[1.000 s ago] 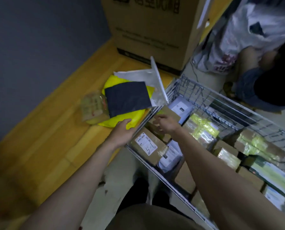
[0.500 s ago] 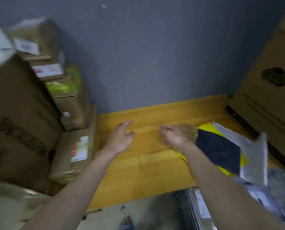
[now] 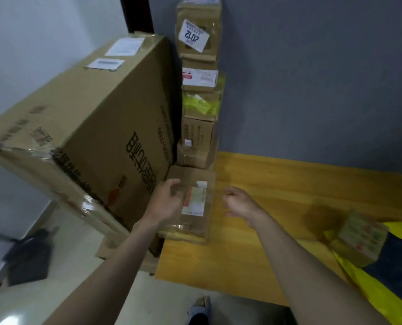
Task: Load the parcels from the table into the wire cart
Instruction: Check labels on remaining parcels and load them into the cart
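- Both of your hands have swung away from the cart side and now reach toward the flat brown cardboard parcel with a white label [image 3: 190,202], the landmark here, lying at the left end of the yellow wooden table [image 3: 277,195].
- Your left hand [image 3: 166,202] hovers over the parcel's left edge, fingers loosely curled, grasping nothing yet.
- Your right hand [image 3: 240,204] hangs just right of the parcel, fingers half-curled and empty.
- Behind the parcel stands a tall stack of small brown boxes [image 3: 199,90]; its base looks to touch the parcel's far edge.
- Left of the parcel leans a large printed cardboard carton [image 3: 85,127].
- Risk, as I judge it: drag the parcel out fast and you may jolt the stack and topple it.
- Far right of the parcel sits a small tan labelled box [image 3: 357,238], blurred.
- You cannot see the wire cart from here.
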